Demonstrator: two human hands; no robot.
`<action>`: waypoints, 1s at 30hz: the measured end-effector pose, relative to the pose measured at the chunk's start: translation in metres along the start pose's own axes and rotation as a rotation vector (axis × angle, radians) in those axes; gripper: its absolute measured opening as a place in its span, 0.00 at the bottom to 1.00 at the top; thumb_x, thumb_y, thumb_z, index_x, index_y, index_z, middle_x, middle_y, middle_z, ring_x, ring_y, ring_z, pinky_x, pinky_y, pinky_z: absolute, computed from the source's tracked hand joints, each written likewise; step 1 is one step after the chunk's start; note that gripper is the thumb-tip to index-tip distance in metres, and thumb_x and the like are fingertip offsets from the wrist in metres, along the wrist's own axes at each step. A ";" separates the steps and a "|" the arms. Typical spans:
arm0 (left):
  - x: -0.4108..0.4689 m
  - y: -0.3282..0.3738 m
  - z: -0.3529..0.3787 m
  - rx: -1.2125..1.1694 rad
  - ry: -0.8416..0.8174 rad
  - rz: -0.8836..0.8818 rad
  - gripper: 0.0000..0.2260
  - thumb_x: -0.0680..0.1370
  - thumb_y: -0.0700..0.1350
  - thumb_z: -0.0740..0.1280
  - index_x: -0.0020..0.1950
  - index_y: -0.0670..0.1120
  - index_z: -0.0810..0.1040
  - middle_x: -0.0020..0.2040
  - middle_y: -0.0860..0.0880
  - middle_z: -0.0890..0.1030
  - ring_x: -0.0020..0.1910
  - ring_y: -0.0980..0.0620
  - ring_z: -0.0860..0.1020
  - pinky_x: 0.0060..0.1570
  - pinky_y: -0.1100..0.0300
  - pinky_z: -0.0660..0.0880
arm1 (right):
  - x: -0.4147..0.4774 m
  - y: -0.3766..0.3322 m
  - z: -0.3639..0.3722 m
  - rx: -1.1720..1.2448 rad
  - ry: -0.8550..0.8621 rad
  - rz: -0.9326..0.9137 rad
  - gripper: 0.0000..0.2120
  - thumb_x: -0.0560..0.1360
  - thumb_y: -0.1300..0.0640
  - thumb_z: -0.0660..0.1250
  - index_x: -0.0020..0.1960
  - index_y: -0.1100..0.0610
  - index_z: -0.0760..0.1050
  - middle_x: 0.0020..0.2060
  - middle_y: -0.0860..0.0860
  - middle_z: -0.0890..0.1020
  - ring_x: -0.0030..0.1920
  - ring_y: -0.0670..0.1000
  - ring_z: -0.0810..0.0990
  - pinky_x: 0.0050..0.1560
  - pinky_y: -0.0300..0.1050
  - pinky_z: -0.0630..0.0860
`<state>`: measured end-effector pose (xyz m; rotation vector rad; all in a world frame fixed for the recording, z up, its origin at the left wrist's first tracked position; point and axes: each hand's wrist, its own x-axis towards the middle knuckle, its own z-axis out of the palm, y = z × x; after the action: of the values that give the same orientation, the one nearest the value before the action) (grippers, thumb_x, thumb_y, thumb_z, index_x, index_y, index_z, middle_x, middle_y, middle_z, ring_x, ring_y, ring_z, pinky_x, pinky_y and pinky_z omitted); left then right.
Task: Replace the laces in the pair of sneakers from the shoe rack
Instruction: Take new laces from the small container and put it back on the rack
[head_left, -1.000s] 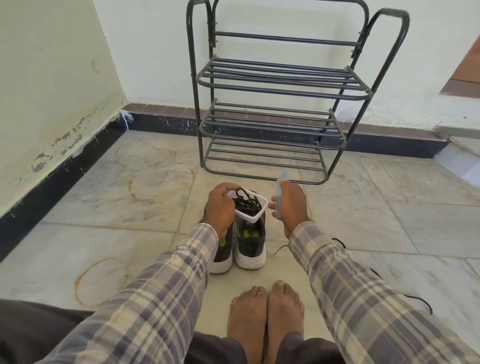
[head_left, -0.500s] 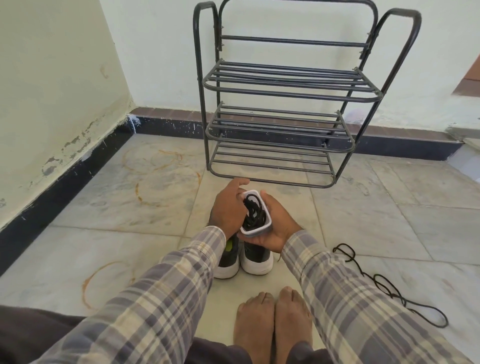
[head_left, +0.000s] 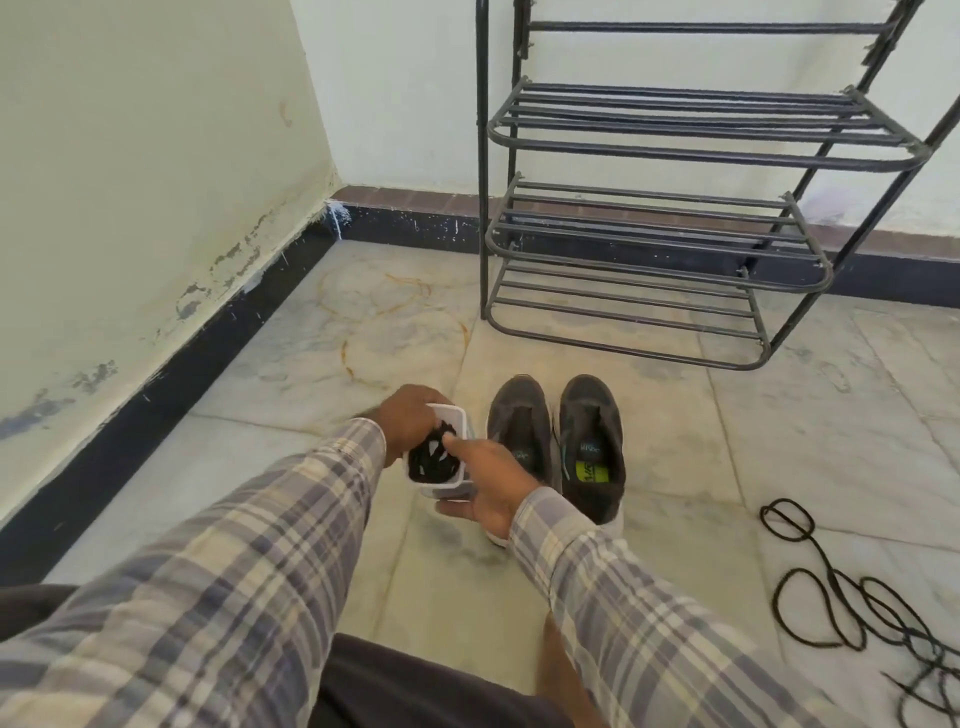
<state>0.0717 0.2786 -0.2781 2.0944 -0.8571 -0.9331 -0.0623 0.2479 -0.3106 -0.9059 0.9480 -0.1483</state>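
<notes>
A: Left grip (head_left: 410, 421)?
B: Pinching laces (head_left: 431, 460) in the tub (head_left: 452, 411); right grip (head_left: 488, 483) clasps the tub from below.
A: Sneakers (head_left: 587, 410)?
B: On the floor (head_left: 779, 415), just right of the tub, before the rack (head_left: 649, 223); cord (head_left: 803, 533) at the floor's right edge.

No legible text, brand name or number found. The right-hand sneaker (head_left: 592, 415) carries a lime-green label (head_left: 592, 473) on its insole with dark lettering, too blurred to read. Just above the label sits a small teal print (head_left: 589, 448), also unreadable. The left-hand sneaker (head_left: 519, 415) shows a similar small teal mark (head_left: 521, 456) on its insole; characters cannot be made out. No other markings or signs observed on any surface.
</notes>
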 end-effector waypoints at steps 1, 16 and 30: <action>0.001 -0.013 0.002 -0.006 0.015 -0.039 0.12 0.74 0.29 0.61 0.46 0.42 0.81 0.42 0.41 0.81 0.43 0.44 0.79 0.44 0.53 0.78 | 0.002 0.010 0.004 0.013 0.011 0.015 0.13 0.80 0.55 0.66 0.64 0.56 0.72 0.58 0.59 0.80 0.57 0.61 0.81 0.55 0.57 0.81; 0.024 -0.088 0.012 0.292 -0.079 -0.200 0.12 0.75 0.35 0.63 0.45 0.48 0.83 0.47 0.43 0.84 0.45 0.45 0.83 0.41 0.53 0.83 | 0.053 0.084 0.026 -0.629 0.359 -0.015 0.20 0.73 0.47 0.67 0.61 0.55 0.73 0.55 0.55 0.80 0.53 0.58 0.82 0.53 0.54 0.82; 0.025 -0.080 0.019 0.366 -0.045 -0.149 0.08 0.73 0.40 0.74 0.51 0.42 0.85 0.50 0.42 0.84 0.49 0.44 0.83 0.49 0.52 0.82 | 0.019 0.080 0.032 -1.102 0.470 -0.091 0.32 0.81 0.44 0.57 0.78 0.61 0.54 0.69 0.57 0.71 0.67 0.58 0.72 0.63 0.54 0.74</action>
<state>0.0925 0.2979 -0.3596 2.4865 -0.9632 -0.9597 -0.0483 0.3092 -0.3729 -1.9853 1.4505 0.1162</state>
